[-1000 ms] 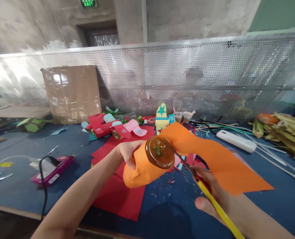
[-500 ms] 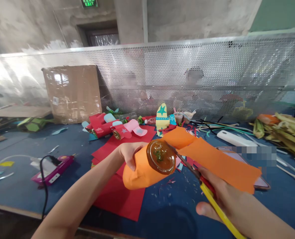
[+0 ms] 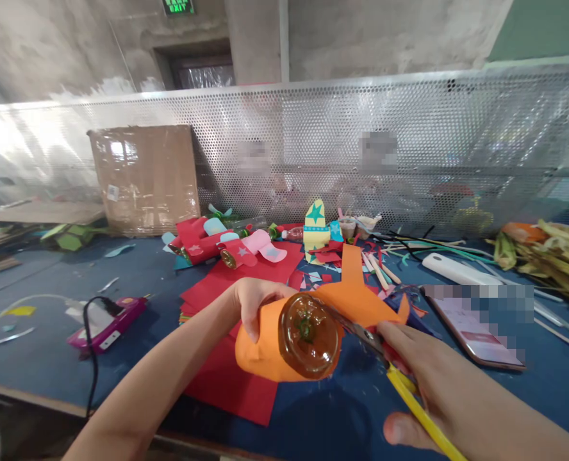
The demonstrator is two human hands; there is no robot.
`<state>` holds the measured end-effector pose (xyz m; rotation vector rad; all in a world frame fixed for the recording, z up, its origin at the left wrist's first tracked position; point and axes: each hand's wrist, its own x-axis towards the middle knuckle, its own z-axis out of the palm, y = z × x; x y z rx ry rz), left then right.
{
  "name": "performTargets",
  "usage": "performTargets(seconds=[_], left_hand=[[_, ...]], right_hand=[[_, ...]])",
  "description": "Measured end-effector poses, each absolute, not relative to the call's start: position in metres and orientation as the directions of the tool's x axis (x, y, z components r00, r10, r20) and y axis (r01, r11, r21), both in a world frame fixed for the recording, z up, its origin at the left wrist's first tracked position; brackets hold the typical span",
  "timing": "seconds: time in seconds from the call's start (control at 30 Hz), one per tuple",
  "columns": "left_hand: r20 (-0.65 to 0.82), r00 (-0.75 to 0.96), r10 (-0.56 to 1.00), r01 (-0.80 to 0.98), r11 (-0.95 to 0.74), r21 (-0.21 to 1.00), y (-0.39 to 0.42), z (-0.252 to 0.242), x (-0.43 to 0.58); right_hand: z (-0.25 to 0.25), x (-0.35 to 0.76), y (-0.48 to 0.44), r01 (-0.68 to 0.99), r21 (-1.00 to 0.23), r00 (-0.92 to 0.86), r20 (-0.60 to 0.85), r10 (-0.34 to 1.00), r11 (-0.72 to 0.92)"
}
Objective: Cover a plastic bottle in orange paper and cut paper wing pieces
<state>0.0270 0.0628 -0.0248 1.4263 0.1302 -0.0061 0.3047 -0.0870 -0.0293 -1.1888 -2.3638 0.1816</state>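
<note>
My left hand (image 3: 250, 302) grips a brown bottle (image 3: 308, 334) wrapped in orange paper (image 3: 260, 346), its bottom turned toward me. My right hand (image 3: 423, 378) holds yellow-handled scissors (image 3: 400, 387) whose blades reach into the orange paper just right of the bottle. A loose flap of the orange paper (image 3: 356, 291) sticks up and back behind the blades. Both hands hover above the blue table (image 3: 49, 358).
Red paper sheets (image 3: 231, 384) lie under my hands. A phone (image 3: 471, 320) rests to the right, a purple device with a black cable (image 3: 106, 317) to the left. Paper crafts (image 3: 313, 227), a cardboard box (image 3: 145, 179), green leaves (image 3: 553, 256) and a perforated metal screen stand behind.
The long orange sheet that stretched right has shrunk to a short flap by the bottle. The bottle has dropped slightly, and the phone on the table is uncovered.
</note>
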Motion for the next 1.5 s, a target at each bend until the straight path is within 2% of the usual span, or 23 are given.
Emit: performTargets(seconds=[0.13, 0.47, 0.53, 0.67, 0.77, 1.0, 1.2, 1.33, 1.43, 1.5], left_hand=[[-0.095, 0.993, 0.063, 0.081, 0.196, 0.977, 0.060, -0.027, 0.028], [-0.124, 0.992, 0.020, 0.120, 0.148, 0.982, 0.060, -0.028, 0.027], [-0.129, 0.992, 0.000, 0.128, 0.148, 0.981, 0.061, -0.028, 0.028], [-0.170, 0.985, -0.044, 0.173, 0.104, 0.979, 0.063, -0.027, 0.032], [-0.217, 0.971, -0.100, 0.224, 0.069, 0.972, 0.062, -0.022, 0.036], [-0.253, 0.958, -0.135, 0.265, 0.080, 0.961, 0.055, -0.014, 0.041], [-0.119, 0.974, -0.190, 0.132, 0.055, 0.990, 0.050, -0.008, 0.048], [-0.229, 0.946, -0.228, 0.246, 0.050, 0.968, 0.052, -0.008, 0.049], [-0.277, 0.935, -0.220, 0.296, 0.060, 0.953, 0.057, -0.012, 0.046], [-0.279, 0.948, -0.153, 0.293, 0.071, 0.954, 0.059, -0.017, 0.043]], right_hand=[[-0.031, 0.307, -0.087, 0.736, -0.299, -0.507, 0.352, 0.787, 0.608], [-0.025, 0.307, -0.085, 0.746, -0.004, -0.578, 0.494, 0.650, 0.666], [-0.025, 0.310, -0.084, 0.748, -0.013, -0.580, 0.474, 0.663, 0.664], [-0.037, 0.315, -0.084, 0.787, -0.124, -0.517, 0.405, 0.755, 0.605], [-0.043, 0.315, -0.085, 0.806, -0.145, -0.487, 0.386, 0.783, 0.573], [-0.016, 0.306, -0.086, 0.780, -0.077, -0.562, 0.353, 0.748, 0.621], [-0.014, 0.307, -0.081, 0.731, 0.002, -0.628, 0.390, 0.673, 0.682], [-0.023, 0.311, -0.075, 0.702, 0.033, -0.655, 0.422, 0.627, 0.711], [-0.025, 0.313, -0.072, 0.707, -0.004, -0.638, 0.427, 0.641, 0.707], [-0.021, 0.313, -0.068, 0.719, -0.109, -0.599, 0.404, 0.691, 0.687]])
